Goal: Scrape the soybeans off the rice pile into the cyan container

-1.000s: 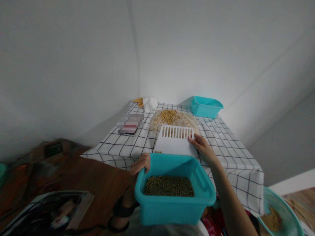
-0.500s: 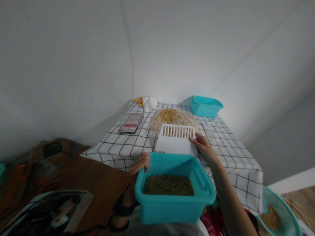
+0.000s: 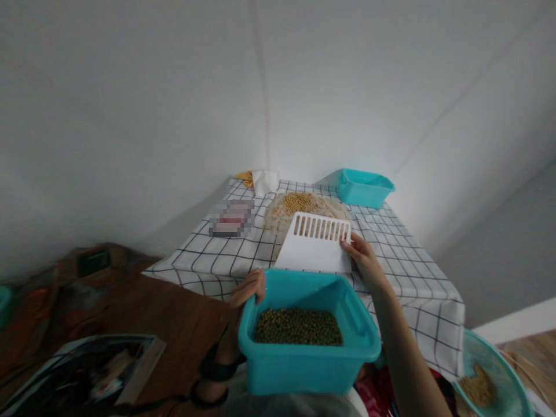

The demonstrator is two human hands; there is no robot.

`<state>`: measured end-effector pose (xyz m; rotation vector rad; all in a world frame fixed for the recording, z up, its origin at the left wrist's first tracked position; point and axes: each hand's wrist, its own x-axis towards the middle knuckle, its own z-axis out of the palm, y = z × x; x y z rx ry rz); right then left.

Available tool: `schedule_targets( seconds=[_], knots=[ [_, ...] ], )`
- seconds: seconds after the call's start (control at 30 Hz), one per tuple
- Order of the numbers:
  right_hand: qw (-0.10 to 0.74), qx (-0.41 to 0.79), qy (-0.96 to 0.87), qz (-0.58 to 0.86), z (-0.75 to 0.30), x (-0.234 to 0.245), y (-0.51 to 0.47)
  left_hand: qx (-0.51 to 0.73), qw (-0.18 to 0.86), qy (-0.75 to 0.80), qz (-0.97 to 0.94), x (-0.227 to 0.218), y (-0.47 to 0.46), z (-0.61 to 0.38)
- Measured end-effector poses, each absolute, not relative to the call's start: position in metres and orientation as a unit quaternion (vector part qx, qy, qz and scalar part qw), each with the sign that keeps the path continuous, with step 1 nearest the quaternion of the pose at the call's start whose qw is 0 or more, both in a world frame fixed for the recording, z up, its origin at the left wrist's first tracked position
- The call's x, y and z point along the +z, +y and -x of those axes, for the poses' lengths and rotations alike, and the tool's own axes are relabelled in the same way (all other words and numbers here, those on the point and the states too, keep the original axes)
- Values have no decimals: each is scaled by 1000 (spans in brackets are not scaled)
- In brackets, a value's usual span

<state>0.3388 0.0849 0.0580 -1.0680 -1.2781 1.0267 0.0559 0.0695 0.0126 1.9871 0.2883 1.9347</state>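
Observation:
My left hand point(image 3: 249, 288) is closed over the left rim of a turquoise plastic basin point(image 3: 304, 368), which sits close in front of me at the table's near edge. Small round greenish-brown beans point(image 3: 299, 326) cover the basin's bottom. Thumb and fingers of my right hand point(image 3: 359, 255) pinch the right edge of a white slotted plastic board point(image 3: 313, 253). The board slopes down to the basin's far rim, its row of slots at the raised far end. Behind it, yellow beans point(image 3: 299, 202) lie on a crumpled clear plastic bag point(image 3: 278, 215).
A second turquoise basin point(image 3: 367, 191) stands at the table's back right. White and yellow cloths point(image 3: 264, 182) lie at the back left, near a blurred-out flat object point(image 3: 232, 219). The checked tablecloth point(image 3: 393, 255) hangs over the edge. On the floor are a tub point(image 3: 499, 370) and a box point(image 3: 139, 370).
My right hand has raised the slotted end of the white board and tipped it slightly to the right. The few beans at its lower left edge no longer show. My left hand stays put.

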Motion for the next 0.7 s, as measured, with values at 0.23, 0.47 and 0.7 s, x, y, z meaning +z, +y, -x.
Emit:
schedule_targets(
  seconds=[0.23,0.47,0.7],
  knots=[
    [569,429,-535,453,-341,54,87,677,168,104,-709,16,67,-56],
    [551,418,-554,463,-340,56,85,670,166,116,-714,15,66,-54],
    [531,420,-576,459,-336,58,82,676,167,105,-710,13,68,-54]
  ],
)
